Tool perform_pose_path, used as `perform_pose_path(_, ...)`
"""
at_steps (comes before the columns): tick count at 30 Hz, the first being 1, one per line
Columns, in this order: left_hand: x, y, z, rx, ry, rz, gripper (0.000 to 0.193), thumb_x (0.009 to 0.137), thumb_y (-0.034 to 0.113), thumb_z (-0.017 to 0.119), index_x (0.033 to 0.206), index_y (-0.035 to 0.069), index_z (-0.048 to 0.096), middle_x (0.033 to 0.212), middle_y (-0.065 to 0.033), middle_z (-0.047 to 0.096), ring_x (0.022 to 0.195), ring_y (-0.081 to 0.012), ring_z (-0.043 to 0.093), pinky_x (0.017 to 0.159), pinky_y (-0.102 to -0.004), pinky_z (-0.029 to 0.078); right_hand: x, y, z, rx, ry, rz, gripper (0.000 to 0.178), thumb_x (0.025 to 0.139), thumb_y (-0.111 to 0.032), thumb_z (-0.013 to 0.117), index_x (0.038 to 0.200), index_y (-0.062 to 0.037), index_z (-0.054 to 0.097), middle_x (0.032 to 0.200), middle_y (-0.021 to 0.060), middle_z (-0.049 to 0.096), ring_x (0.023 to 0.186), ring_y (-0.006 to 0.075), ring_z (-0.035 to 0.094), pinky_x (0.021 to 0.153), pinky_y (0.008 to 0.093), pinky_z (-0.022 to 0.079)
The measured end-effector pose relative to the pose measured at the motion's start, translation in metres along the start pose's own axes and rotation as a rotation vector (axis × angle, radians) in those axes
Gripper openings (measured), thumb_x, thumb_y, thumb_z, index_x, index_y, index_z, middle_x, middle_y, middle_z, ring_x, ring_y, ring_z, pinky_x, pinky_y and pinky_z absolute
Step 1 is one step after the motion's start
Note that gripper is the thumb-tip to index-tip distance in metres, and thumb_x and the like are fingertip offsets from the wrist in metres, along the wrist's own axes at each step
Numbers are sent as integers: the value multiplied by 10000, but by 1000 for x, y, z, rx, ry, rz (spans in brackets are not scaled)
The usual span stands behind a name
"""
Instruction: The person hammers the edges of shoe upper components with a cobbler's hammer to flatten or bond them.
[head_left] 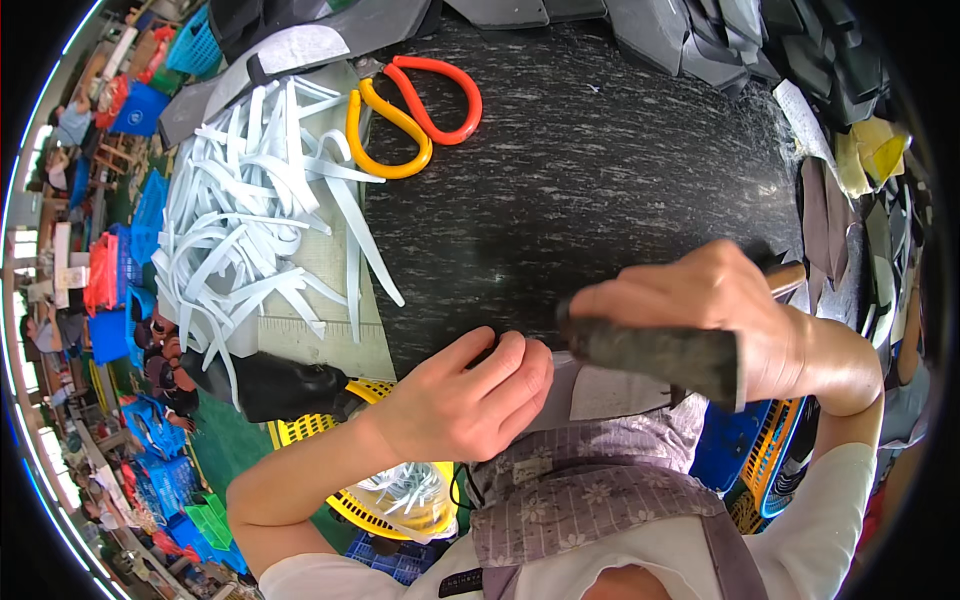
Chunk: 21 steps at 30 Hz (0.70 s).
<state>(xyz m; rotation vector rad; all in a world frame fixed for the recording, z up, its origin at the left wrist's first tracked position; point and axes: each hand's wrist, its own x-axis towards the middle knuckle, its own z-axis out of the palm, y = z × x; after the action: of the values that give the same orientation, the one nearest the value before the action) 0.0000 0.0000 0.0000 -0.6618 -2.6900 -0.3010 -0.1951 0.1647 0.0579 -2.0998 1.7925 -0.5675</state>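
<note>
My right hand (700,300) is closed around a hammer. Its dark, worn metal head (660,360) hangs over the near edge of the table, and the tip of its wooden handle (787,278) pokes out behind the hand. Left of it, my left hand (475,395) rests at the same edge with curled fingers pressed together; what they pinch, if anything, is hidden against the dark surface. A light grey flat piece (610,393) shows between the hands, against my patterned apron (590,460).
White strips (250,220) lie heaped on a ruled cutting board (375,350). Beyond are scissors with orange and yellow handles (430,110). Dark cut pieces (690,40) are stacked along the far edge. A yellow basket (300,430) stands below left, an orange one (772,450) below right.
</note>
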Motion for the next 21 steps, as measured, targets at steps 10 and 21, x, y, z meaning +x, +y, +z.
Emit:
perform_pose_path(10, -17, 1, -6, -308, 201, -552, 335, 622, 111, 878, 911, 76, 714, 948, -47, 639, 797, -229, 575, 756, -362, 390, 2, -4, 7, 43, 46, 38, 310, 747, -143, 669, 1044, -68, 624, 678, 33, 544, 563, 209, 642, 434, 334, 483)
perform_pose_path(21, -28, 18, -1, 51, 206, -334, 242, 688, 88, 772, 913, 22, 712, 955, -73, 665, 788, -200, 592, 734, -363, 430, 22, -16, 15, -17, 31, -50, 166, 761, -148, 672, 878, -85, 573, 651, 27, 505, 534, 177, 625, 413, 314, 476)
